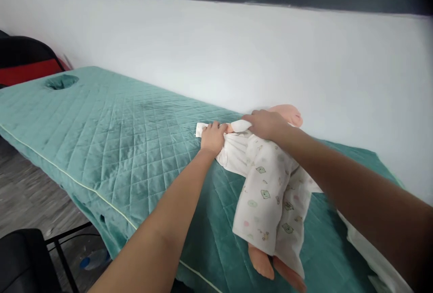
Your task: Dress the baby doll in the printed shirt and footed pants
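Note:
A baby doll lies on its back on a green quilted bed cover [149, 144], its head [287, 113] by the wall and mostly behind my right arm. It wears white printed trousers [262, 193] and a white top [233, 151]; its bare feet [261, 261] stick out towards me. My left hand [213, 138] is closed over the end of the doll's outstretched arm, and white cloth shows past its fingers. A bit of the doll's arm [229, 128] is bare beside it. Closer to the shoulder, my right hand [265, 123] grips the bunched white sleeve [241, 125].
The bed runs along a white wall [162, 44] and has a face hole [62, 81] at its far left end. White cloth [368, 243] lies at the right. A black chair [25, 261] and a plastic bottle [94, 259] are below on the left.

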Motion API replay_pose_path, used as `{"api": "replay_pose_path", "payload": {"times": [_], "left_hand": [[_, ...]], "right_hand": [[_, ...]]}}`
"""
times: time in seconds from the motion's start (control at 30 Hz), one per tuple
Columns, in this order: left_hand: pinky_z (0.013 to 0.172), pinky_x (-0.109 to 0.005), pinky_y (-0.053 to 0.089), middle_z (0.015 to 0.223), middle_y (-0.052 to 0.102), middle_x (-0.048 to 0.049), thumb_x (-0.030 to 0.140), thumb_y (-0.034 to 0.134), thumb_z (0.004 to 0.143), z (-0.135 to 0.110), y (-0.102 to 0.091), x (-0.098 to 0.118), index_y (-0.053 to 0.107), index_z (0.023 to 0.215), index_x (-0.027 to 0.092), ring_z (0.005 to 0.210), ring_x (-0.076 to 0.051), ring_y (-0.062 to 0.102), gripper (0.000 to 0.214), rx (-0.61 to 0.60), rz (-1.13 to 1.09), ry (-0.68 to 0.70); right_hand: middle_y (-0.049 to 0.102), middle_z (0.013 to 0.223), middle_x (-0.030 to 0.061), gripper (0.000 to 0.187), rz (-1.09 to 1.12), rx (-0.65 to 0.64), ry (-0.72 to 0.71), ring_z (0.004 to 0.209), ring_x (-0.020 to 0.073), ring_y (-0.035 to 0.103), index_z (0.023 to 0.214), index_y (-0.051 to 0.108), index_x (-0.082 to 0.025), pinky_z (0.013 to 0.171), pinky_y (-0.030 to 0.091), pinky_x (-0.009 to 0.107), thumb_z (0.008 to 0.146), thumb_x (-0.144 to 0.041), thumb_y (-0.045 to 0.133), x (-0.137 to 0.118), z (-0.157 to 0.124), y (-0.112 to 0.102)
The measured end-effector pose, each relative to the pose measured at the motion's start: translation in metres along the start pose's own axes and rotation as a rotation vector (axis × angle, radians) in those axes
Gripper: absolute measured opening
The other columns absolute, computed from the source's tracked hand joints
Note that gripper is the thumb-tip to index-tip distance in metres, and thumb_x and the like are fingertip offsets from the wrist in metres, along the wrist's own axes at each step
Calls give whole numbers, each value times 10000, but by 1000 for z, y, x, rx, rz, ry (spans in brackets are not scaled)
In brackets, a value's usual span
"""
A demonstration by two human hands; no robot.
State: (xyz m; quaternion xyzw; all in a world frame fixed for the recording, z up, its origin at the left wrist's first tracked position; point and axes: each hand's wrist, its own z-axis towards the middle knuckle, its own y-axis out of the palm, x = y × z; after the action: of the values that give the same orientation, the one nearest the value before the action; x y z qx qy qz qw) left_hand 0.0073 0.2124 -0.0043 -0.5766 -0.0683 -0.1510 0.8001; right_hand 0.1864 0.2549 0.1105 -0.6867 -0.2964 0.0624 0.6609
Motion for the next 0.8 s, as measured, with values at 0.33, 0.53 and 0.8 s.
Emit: {"api": "replay_pose_path", "payload": {"times": [0.33, 0.53, 0.8], "left_hand": [[969, -436, 416, 1195, 644, -122, 199, 453, 944, 3, 3, 0, 535, 1242, 191, 1144, -287, 552, 309, 40, -35, -77], [1009, -457, 394, 1277, 600, -150, 225, 418, 967, 3, 2, 4, 495, 1318, 176, 1204, -300, 514, 363, 48, 41, -32], [1011, -465, 393, 1356, 579, -156, 253, 332, 1010, 3, 6, 2, 381, 1489, 190, 1229, -314, 516, 486, 30, 112, 22]], "right_hand": [[646, 1151, 121, 365, 86, 78, 17, 1012, 274, 581, 1288, 596, -237, 748, 408, 349, 934, -282, 519, 2, -10, 6], [654, 1137, 119, 340, 91, 83, -15, 976, 276, 622, 1228, 603, -232, 726, 429, 347, 904, -268, 506, -13, 3, 16], [683, 1231, 128, 416, 298, 164, 125, 1100, 328, 634, 1294, 620, -215, 890, 493, 446, 905, -319, 515, -17, -12, 18]]}}
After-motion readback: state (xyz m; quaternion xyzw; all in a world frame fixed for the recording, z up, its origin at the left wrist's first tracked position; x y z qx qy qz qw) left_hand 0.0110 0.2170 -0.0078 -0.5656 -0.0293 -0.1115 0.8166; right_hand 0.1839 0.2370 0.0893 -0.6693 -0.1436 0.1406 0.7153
